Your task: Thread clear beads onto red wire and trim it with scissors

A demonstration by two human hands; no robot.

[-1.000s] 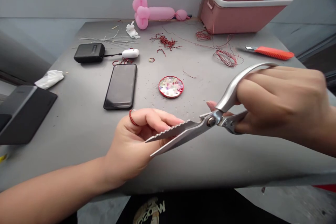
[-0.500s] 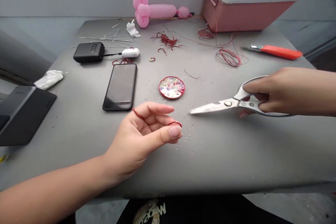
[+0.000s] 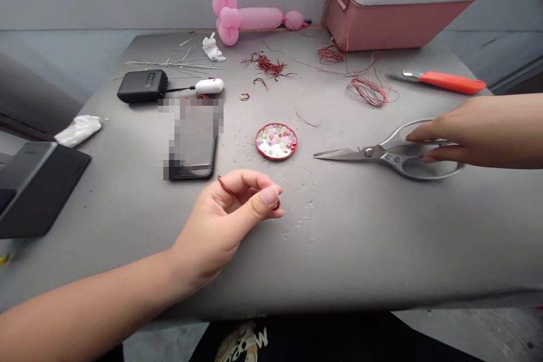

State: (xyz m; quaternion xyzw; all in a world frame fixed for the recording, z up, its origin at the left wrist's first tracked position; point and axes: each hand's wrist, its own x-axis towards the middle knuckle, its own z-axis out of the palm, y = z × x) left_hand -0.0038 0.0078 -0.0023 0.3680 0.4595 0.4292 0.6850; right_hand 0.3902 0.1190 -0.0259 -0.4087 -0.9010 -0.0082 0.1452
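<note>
My left hand (image 3: pixel 237 215) is closed in a pinch above the table, thumb against fingertips. A small red wire ring (image 3: pixel 276 205) shows between them, mostly hidden. Another red wire loop (image 3: pixel 224 185) circles the index finger of that hand. At the right, kitchen scissors (image 3: pixel 369 153) lie on the table with blades together, tip pointing left. My right hand (image 3: pixel 449 133) is over their handle loops, fingers apart and loosely touching the handles. Beyond my left hand sits a round red-rimmed dish (image 3: pixel 257 150) of pale and pink beads.
A phone (image 3: pixel 197 147), partly pixelated, lies left of the beads. Behind are a black power bank (image 3: pixel 143 86), a white case (image 3: pixel 209 86), red wire pieces (image 3: pixel 271 67), wire coils (image 3: pixel 368 92), an orange-handled cutter (image 3: pixel 452 82), a pink balloon (image 3: pixel 258 18) and a pink bin (image 3: pixel 382 25).
The scissors have come down onto the table and their blades have closed. My right hand has loosened on the handles. My left thumb and fingertips have closed over the small ring.
</note>
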